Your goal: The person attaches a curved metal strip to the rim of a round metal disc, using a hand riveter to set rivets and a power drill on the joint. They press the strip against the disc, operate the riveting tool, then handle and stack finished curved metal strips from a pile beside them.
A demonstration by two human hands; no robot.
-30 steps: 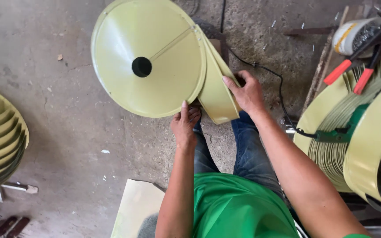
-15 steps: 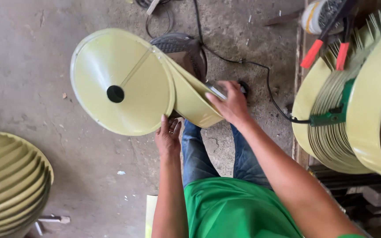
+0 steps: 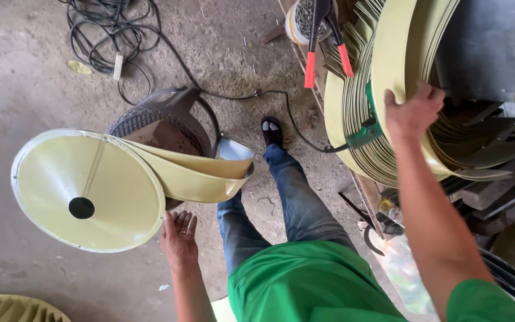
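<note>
Head view looks straight down at a person in a green shirt (image 3: 317,286) and blue jeans (image 3: 281,203). One dark shoe (image 3: 271,131) shows on the dusty floor (image 3: 25,77).

At about 7 o'clock, the left hand (image 3: 179,238) is under the rim of a pale yellow cone (image 3: 84,191). The fingers (image 3: 181,222) are spread out flat and touch the bottom edge of the cone. They are not curled around it. The cone is wide and round, with a black hole in the middle and a thin seam line. It lies at 9 o'clock, tipped so we see inside. A loose yellow flap (image 3: 192,173) curls off its right side, toward the middle. Behind the cone sits a dark round stool (image 3: 162,122), partly hidden by it.

At 2 o'clock, the right hand (image 3: 411,110) is up on a stack of curved yellow sheets (image 3: 371,101). The fingers bend over the edge of one sheet and grip it. A green clamp (image 3: 366,132) bites the stack just left of the hand. Red-handled cutters (image 3: 324,42) hang at 12 o'clock, above the stack.

Far off at 11 o'clock, black cables (image 3: 114,36) lie in a tangle. At 7 o'clock, in the corner, more yellow cones (image 3: 10,309) peek in.
</note>
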